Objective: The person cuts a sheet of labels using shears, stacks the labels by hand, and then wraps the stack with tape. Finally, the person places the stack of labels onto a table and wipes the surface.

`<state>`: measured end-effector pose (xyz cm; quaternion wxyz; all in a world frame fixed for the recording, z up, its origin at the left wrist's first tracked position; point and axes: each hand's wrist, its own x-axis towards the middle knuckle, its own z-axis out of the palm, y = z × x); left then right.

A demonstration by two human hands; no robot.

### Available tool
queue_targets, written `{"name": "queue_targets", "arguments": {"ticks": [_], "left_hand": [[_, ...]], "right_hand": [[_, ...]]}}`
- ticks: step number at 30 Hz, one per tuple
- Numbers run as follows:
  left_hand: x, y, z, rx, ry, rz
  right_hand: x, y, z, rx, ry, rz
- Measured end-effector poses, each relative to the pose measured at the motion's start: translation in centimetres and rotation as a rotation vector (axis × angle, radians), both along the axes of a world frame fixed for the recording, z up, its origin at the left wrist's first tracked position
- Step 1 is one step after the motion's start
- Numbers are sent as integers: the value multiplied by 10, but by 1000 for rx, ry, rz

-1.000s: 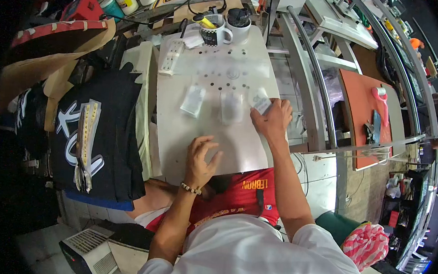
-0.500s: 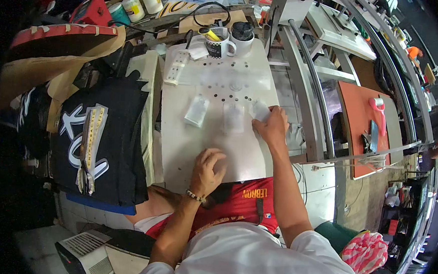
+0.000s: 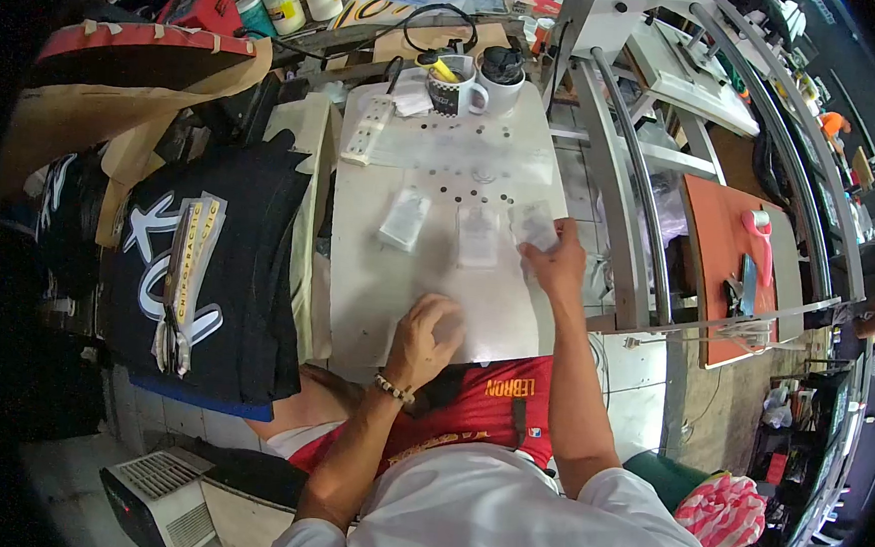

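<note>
My right hand is closed on the lower right edge of a small clear plastic packet with whitish contents, at the right side of the pale work board. Two similar items lie to its left: a middle packet and a left packet, which is tilted. My left hand hovers near the board's front edge, its fingers curled inward and smeared by motion. Whether anything is between them is not visible. Several small dark round pieces lie in rows beyond the packets.
A mug with a yellow-handled tool and a white cup stand at the board's back, beside a power strip. Folded black garments are stacked at left. A metal frame rises at right, near an orange board.
The view has shifted slightly, so the board sits a little further right. My right hand stays at the right packet, and my left hand remains curled near the front edge.
</note>
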<state>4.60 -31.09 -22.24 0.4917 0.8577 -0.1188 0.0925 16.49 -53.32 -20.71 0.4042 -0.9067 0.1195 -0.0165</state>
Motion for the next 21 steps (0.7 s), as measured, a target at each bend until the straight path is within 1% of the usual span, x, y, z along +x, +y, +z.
{"name": "queue_targets", "arguments": {"ticks": [2,3,4,5,6,8,9,10,12,13,14,16,17,19,20,21], "left_hand": [[1,-7,-1,-175,172,-14],[3,-12,0,-176,178,-11],[8,-20,0,-303,259,-10],[14,-28,2,-429,337,-12],[19,-36,4,-431,341,-15],[32,-53,10,-319,250,28],[37,-59,20,-204,197,33],[43,-67,17,-203,197,26],[52,-84,6,168,-134,20],[59,-92,14,278,-159,0],[72,-95,13,276,-158,-9],[104,-103,14,505,-335,0],[117,-105,17,501,-339,-12],[137,-101,27,624,-38,-159],[143,-100,28,627,-39,-166],[148,-99,27,660,-85,-206]], "right_hand": [[-6,-13,-27,374,-245,10],[-18,-7,-3,604,-136,-46],[-24,-5,0,602,-131,-48],[-28,-4,2,778,-121,-75],[-31,-6,2,953,-112,-105],[-33,-12,-4,975,-146,-130],[-33,-16,-8,998,-179,-152],[-33,-20,-10,997,-183,-158],[-34,-32,-16,1017,-261,-224],[-34,-37,-16,992,-252,-263],[-35,-42,-16,990,-255,-272],[-38,-55,-10,1140,-214,-279],[-40,-61,-10,1137,-222,-290],[-45,-70,-13,1255,-155,-277],[-47,-74,-14,1258,-159,-285],[-48,-78,-14,1332,-116,-310]]}}
